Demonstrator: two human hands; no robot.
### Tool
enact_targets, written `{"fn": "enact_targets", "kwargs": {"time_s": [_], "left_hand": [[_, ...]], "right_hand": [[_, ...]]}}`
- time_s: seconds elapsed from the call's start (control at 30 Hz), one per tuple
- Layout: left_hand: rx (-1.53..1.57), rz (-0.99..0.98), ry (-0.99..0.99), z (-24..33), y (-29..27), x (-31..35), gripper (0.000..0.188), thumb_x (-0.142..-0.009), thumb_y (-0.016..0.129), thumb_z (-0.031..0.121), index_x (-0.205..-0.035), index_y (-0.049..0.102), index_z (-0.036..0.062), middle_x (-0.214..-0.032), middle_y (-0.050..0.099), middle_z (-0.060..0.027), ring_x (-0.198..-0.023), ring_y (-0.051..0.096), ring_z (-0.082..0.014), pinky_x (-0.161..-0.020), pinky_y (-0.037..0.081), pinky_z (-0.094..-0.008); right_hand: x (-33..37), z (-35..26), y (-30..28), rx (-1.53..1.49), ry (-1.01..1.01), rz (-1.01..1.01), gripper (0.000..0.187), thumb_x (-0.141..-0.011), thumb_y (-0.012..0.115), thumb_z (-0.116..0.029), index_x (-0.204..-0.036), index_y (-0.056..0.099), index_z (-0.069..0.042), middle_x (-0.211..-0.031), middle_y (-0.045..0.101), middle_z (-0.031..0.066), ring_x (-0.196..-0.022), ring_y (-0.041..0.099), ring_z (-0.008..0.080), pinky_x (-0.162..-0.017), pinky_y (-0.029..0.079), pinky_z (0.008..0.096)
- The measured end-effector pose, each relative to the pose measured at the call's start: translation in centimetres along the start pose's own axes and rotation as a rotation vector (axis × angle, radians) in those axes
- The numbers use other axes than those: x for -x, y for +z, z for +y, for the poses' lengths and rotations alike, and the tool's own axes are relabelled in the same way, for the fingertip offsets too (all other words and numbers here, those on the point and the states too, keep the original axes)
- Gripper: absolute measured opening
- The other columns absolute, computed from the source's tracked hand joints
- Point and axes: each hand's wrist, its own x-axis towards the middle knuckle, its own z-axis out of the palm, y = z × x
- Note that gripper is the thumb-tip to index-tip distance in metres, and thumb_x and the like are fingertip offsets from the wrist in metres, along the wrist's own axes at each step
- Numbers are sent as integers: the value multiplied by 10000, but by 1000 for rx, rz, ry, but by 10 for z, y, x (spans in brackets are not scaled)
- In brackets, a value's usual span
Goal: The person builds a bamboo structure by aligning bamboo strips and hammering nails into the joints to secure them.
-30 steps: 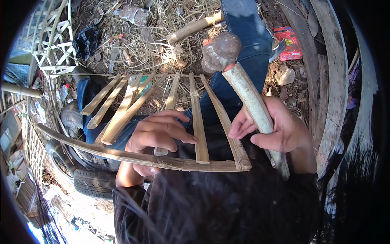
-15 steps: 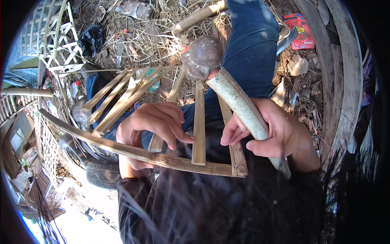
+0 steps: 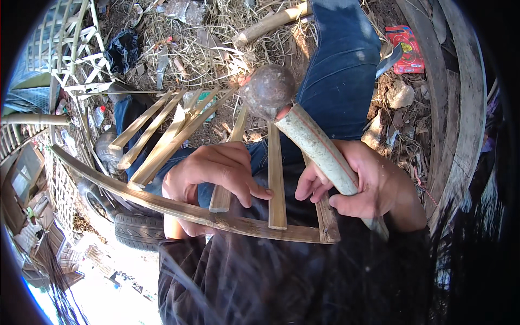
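One long bowed wooden rail (image 3: 154,201) lies across the person's front, close to the dark shirt (image 3: 244,281), and from where I stand it sits much as it did a second ago. Its long axis runs from far left to near right, and pale slats (image 3: 276,181) point away from it toward the straw-strewn ground (image 3: 200,62). What has changed is the hammer (image 3: 312,142): its round, dark head has swung left and closer to the body, turning a blunt end upward, so I judge it better lined up with the slats, though no blow shows. Its handle slants from lower right to upper left, head leading away from the person. The right hand (image 3: 374,179) has its grip closed around that handle, thumb near, fingers curled opposite. The left hand (image 3: 214,170) reaches past the rail, its grip half open, fingers loosely bent; whether it squeezes the rail I cannot tell. Its forefinger's tip (image 3: 267,193) appears to touch one slat.
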Motion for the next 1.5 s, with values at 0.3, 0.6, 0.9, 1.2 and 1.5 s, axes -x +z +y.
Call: {"fn": "enact_targets", "kwargs": {"time_s": [0.3, 0.6, 0.9, 1.2, 1.5], "left_hand": [[143, 149, -164, 12, -39, -28, 654, -616, 639, 500, -960, 620, -55, -1005, 665, -211, -940, 640, -282, -808, 473, -341], [200, 293, -179, -11, -100, -76, 588, -769, 573, 509, -1000, 560, -32, -876, 601, -112, -680, 512, -144, -598, 402, -248], [32, 322, -178, -10, -114, -89, 679, -898, 442, 638, -1010, 552, -23, -891, 667, -174, -582, 474, -120, -539, 405, -254], [-105, 378, -121, 4, -124, -79, 671, -963, 307, 596, -1026, 555, -24, -901, 692, -139, -579, 492, -124, -579, 453, -272], [-231, 615, -227, 36, -120, -62, 824, -892, 154, 733, -1047, 532, 17, -954, 685, -164, -602, 486, -141, -608, 435, -273]], "right_hand": [[26, -41, -16, 286, -405, 287, 504, -657, 498, 93, -1158, 447, 58, -1067, 612, 204, -1009, 641, 275, -903, 521, 397], [33, -50, -25, 309, -603, 544, 505, -617, 487, 131, -1115, 465, 50, -1113, 593, 241, -1050, 619, 317, -933, 504, 437], [4, -63, -36, 360, -673, 699, 261, -734, 721, -43, -930, 555, 6, -933, 608, 101, -870, 613, 153, -788, 509, 304], [-44, -82, -48, 232, -789, 755, 136, -802, 687, -18, -818, 552, -15, -873, 633, 98, -761, 610, 133, -695, 498, 282], [-77, -118, -48, 374, -815, 756, 200, -799, 709, -73, -824, 512, -53, -822, 619, 87, -688, 597, 141, -666, 490, 291]]}}
